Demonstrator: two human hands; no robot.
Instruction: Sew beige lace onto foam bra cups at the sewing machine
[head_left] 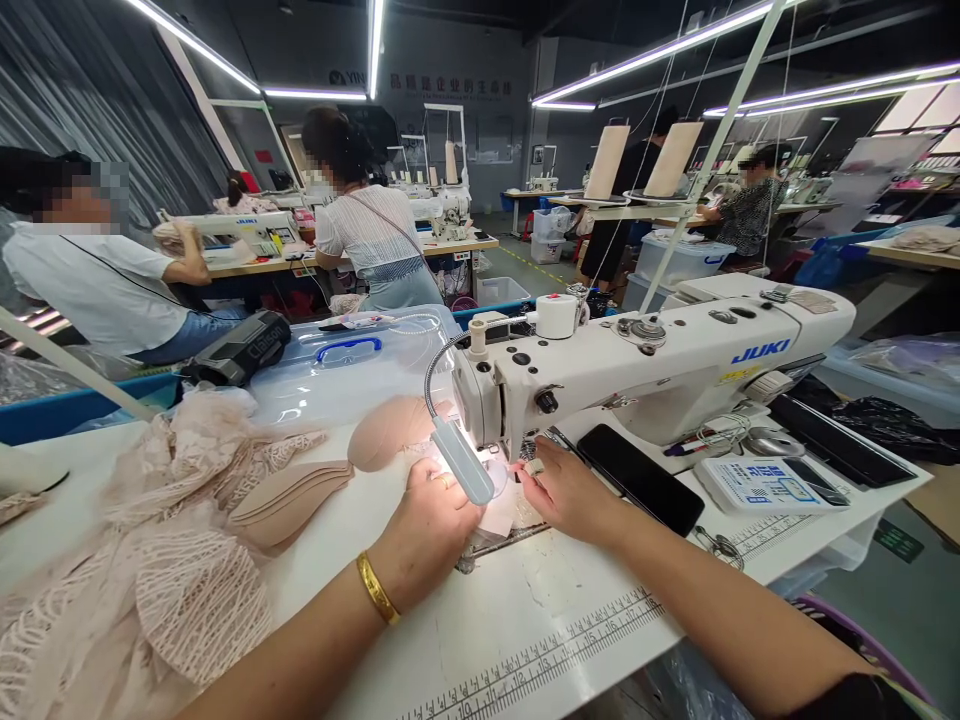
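Observation:
My left hand (pixel 431 525), with a gold bangle at the wrist, presses on a pale fabric piece (pixel 499 515) under the needle area of the white JUKI sewing machine (pixel 660 365). My right hand (pixel 566 490) rests on the same piece from the right, fingertips pinching its edge beside the presser foot. A small lamp on a gooseneck (pixel 461 460) lights the spot and hides part of the fabric. A beige padded cup (pixel 390 430) lies just behind my left hand.
A stack of beige cups (pixel 289 500) and a heap of pink lace (pixel 172 560) lie on the left of the white table (pixel 540 620). A black phone (pixel 637 475), a control panel (pixel 757 485) and scissors (pixel 716 545) sit right. Other people sew at benches behind.

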